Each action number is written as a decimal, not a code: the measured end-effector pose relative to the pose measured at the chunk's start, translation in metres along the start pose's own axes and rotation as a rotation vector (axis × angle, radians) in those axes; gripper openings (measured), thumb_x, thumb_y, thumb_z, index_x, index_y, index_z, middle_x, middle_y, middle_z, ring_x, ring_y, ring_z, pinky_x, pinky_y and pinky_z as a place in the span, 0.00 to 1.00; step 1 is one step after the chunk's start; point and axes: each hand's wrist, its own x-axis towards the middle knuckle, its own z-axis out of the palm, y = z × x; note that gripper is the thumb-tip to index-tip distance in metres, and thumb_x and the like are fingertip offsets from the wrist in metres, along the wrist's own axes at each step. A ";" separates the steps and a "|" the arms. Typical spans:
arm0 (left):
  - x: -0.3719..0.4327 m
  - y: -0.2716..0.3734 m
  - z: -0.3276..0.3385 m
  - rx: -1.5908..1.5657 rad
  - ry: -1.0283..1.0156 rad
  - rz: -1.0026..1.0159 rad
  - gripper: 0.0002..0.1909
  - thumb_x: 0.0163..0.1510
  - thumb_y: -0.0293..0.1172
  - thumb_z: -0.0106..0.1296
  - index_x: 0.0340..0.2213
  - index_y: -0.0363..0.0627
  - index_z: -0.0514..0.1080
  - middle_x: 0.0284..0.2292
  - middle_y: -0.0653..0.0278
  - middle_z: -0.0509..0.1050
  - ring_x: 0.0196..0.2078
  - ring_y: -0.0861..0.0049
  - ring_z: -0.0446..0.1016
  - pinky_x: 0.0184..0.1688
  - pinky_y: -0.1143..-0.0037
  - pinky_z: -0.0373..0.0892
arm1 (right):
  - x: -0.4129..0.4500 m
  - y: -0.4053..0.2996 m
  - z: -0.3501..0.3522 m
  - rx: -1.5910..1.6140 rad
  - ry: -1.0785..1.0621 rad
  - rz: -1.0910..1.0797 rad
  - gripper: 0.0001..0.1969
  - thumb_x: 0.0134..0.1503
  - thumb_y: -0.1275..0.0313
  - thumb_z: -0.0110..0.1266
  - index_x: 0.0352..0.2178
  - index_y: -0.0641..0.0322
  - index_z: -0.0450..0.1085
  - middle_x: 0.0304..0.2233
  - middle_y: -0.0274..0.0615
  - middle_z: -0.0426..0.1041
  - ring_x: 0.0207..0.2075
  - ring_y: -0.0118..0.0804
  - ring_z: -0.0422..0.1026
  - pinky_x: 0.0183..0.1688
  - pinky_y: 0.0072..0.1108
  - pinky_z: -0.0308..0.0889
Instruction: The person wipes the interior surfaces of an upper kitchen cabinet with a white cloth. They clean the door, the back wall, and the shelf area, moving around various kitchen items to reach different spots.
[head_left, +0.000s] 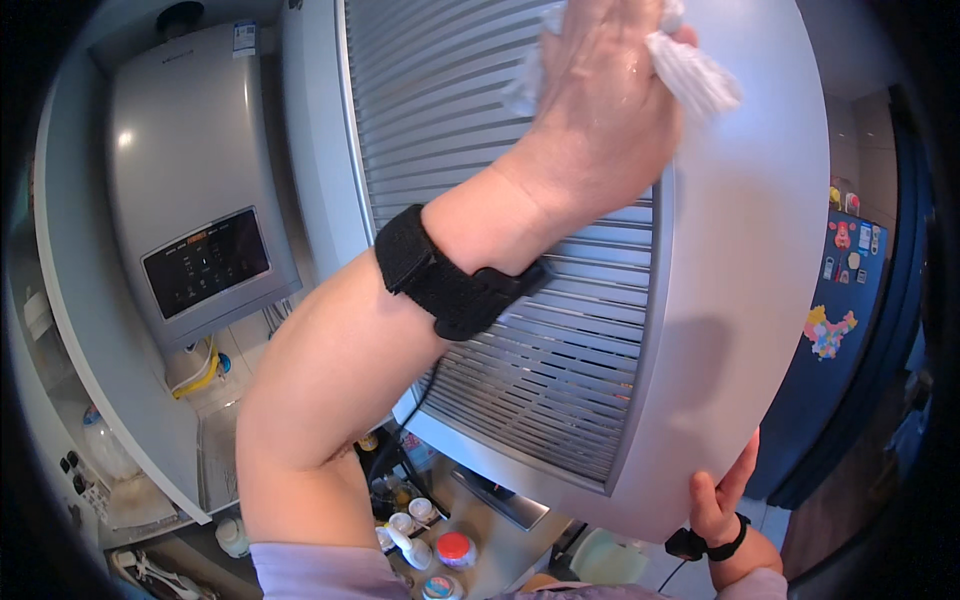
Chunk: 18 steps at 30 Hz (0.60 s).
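Note:
My left hand (611, 105) presses a crumpled white cloth or wipe (694, 75) to the upper part of a louvred cabinet door (510, 375). Its fingertips are cut off by the top of the picture. A black strap (457, 277) with a small device circles my left forearm, and a cable hangs from it. Lower right, my right hand (724, 491) grips the door's smooth outer frame, with the thumb on the near face and the fingers around the edge. Another black strap (727, 540) is on that wrist. The door stands swung open.
Inside the cabinet at left hangs a grey water heater (187, 165), with a yellow pipe (199, 379) below. Under the door, a counter holds a red-lidded jar (456, 550), small white-lidded jars (412, 514) and other containers. A dark refrigerator (825, 390) with magnets stands at right.

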 end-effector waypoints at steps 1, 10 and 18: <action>-0.001 -0.001 -0.006 -0.012 -0.060 -0.106 0.17 0.48 0.22 0.35 0.42 0.28 0.57 0.37 0.46 0.59 0.39 0.61 0.60 0.45 0.66 0.55 | 0.000 0.001 -0.001 0.006 0.021 0.003 0.35 0.49 0.80 0.35 0.54 0.55 0.26 0.55 0.48 0.40 0.54 0.40 0.48 0.53 0.31 0.46; -0.097 -0.097 -0.099 0.696 -0.149 -0.326 0.21 0.50 0.38 0.41 0.43 0.40 0.56 0.36 0.54 0.61 0.39 0.60 0.62 0.39 0.66 0.59 | 0.001 0.006 -0.002 -0.011 0.021 -0.029 0.34 0.50 0.79 0.36 0.54 0.56 0.28 0.56 0.45 0.39 0.54 0.37 0.49 0.52 0.28 0.47; -0.093 -0.087 -0.090 0.144 0.087 -0.676 0.13 0.53 0.35 0.37 0.37 0.39 0.57 0.33 0.56 0.62 0.35 0.70 0.62 0.39 0.74 0.59 | 0.001 0.011 -0.002 0.000 0.012 -0.055 0.35 0.50 0.79 0.37 0.54 0.56 0.28 0.56 0.45 0.39 0.53 0.36 0.49 0.52 0.27 0.47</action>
